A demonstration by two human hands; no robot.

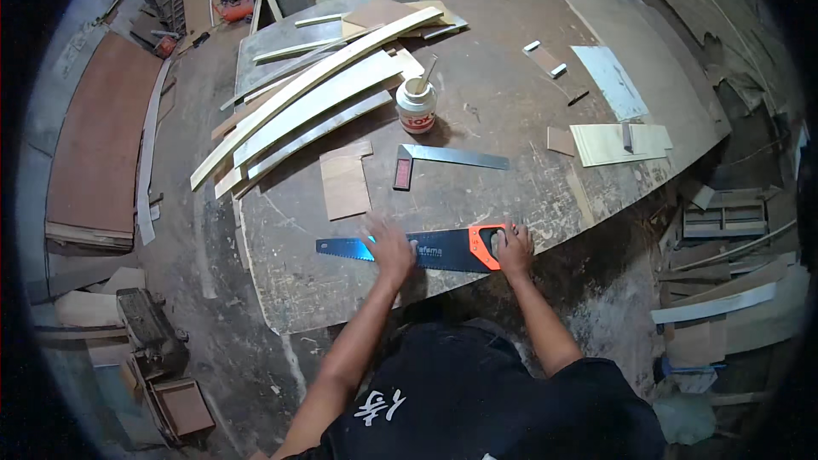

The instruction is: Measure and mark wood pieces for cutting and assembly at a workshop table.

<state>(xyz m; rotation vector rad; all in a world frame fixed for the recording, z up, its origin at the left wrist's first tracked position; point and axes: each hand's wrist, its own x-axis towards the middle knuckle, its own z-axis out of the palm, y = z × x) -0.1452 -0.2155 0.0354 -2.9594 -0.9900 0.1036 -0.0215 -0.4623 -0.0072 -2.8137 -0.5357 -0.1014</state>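
Note:
A handsaw (445,256) with a dark blade and an orange-and-black handle lies flat near the worktable's front edge, its blade pointing left. My right hand (515,250) is closed round the handle at the right end. Over the left half of the blade is my left hand (390,247), fingers stretched out and apart; whether it presses on the metal I cannot tell. Just beyond it lies a small plywood piece (345,183). A try square (456,156) with a steel blade and dark-and-red stock rests farther back, past the saw.
Long wooden strips (319,89) are piled at the table's back left. A white jar (416,107) with a stick in it stands beside them. To the right are thin pale boards (615,144), a white sheet (609,81), a black pen (578,98) and a small wood-and-metal tool (545,60).

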